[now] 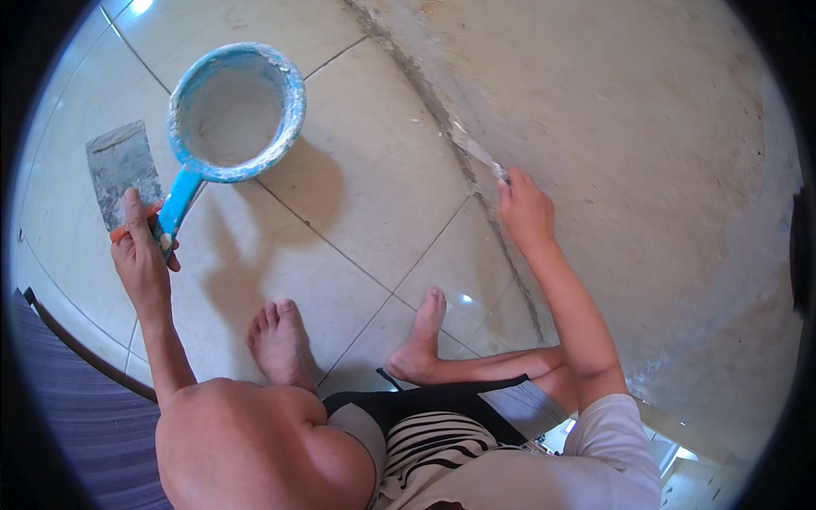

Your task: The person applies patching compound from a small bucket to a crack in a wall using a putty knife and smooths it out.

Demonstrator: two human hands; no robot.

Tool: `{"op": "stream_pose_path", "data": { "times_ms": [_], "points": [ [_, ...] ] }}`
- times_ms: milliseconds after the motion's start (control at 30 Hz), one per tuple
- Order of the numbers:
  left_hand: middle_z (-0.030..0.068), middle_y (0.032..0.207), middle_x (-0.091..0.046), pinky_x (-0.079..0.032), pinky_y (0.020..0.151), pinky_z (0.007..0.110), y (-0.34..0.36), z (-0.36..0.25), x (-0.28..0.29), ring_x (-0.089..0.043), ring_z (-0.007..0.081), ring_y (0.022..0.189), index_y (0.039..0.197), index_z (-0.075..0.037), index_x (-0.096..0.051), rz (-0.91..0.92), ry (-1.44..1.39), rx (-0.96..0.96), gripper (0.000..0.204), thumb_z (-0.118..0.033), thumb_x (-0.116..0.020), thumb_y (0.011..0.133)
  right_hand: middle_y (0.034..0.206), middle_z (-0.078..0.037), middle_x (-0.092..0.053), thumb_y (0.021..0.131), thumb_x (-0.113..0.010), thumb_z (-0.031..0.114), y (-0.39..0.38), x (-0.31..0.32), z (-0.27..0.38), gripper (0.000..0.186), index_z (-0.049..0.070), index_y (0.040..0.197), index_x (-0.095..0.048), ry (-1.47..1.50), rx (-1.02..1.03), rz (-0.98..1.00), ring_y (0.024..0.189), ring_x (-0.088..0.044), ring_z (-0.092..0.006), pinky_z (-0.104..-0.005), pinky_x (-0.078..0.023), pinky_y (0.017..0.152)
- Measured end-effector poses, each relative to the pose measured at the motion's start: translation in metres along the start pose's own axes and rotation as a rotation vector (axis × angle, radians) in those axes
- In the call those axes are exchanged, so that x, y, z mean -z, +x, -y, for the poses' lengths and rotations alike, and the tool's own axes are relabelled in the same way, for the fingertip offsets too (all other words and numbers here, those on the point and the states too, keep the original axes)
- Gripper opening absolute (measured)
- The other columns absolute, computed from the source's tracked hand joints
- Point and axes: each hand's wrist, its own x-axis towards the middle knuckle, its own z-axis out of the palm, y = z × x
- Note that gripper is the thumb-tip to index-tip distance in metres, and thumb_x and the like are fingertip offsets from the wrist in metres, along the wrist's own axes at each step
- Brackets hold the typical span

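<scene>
- The person squats barefoot on the pale glossy tiled floor [365,195].
- The left hand [143,255] has its fingers clamped on the handle of a blue plastic scoop pot crusted with white filler [234,110] and on a broad grey flat trowel [123,170].
- The right hand [525,208] has its fingers closed on a narrow metal scraper [476,151], the blade on the rough grey joint between floor and wall [442,110].
- Judging by the ragged line, the joint looks only partly filled; the plastered wall [629,170] is patchy.

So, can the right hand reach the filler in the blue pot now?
Probably not directly: the right hand holds a narrow blade at the wall joint, and the blue pot, held by the left hand, is across the tiles.
</scene>
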Motion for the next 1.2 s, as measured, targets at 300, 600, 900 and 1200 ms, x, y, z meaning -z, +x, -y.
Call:
{"op": "stream_pose_path", "data": {
  "times_ms": [300,600,900,1200],
  "points": [
    [0.0013,0.053,-0.047,-0.032,0.034,0.022,-0.001,0.004,0.006,-0.046,0.0074,0.041,0.086,0.003,-0.068,0.001,0.044,0.02,0.063,-0.054,-0.047,0.101,0.091,-0.017,-0.063,0.095,-0.056,0.025,-0.035,0.021,-0.001,0.02,0.006,0.104,-0.055,0.065,0.025,0.046,0.075,-0.064,-0.0397,-0.0504,-0.051,0.063],
    [0.0017,0.054,-0.048,-0.033,0.035,0.022,0.001,0.005,0.003,-0.048,0.0079,0.042,0.088,0.003,-0.067,0.016,0.023,0.025,0.063,-0.055,-0.047,0.1,0.088,-0.017,-0.064,0.095,-0.056,0.022,0.018,0.03,0.016,0.019,0.005,0.104,-0.056,-0.131,0.021,0.058,0.073,-0.065,-0.0398,-0.0499,-0.053,0.065],
    [0.0013,0.054,-0.049,-0.033,0.035,0.022,0.001,0.007,0.007,-0.047,0.0074,0.042,0.087,0.002,-0.068,0.02,0.02,0.026,0.061,-0.054,-0.048,0.1,0.087,-0.016,-0.066,0.092,-0.06,0.024,0.007,0.075,0.017,0.022,0.004,0.1,-0.058,-0.083,0.062,0.132,0.075,-0.065,-0.0379,-0.0474,-0.052,0.067],
    [0.0013,0.054,-0.049,-0.032,0.034,0.022,0.0,0.001,0.004,-0.046,0.0073,0.041,0.084,0.002,-0.067,0.018,0.025,0.018,0.061,-0.054,-0.047,0.101,0.068,0.006,-0.045,0.097,-0.062,0.03,0.026,0.052,-0.002,0.025,0.005,0.098,-0.061,1.087,-0.701,0.676,0.055,-0.036,-0.0041,-0.0225,-0.029,0.046]
  ]
}}
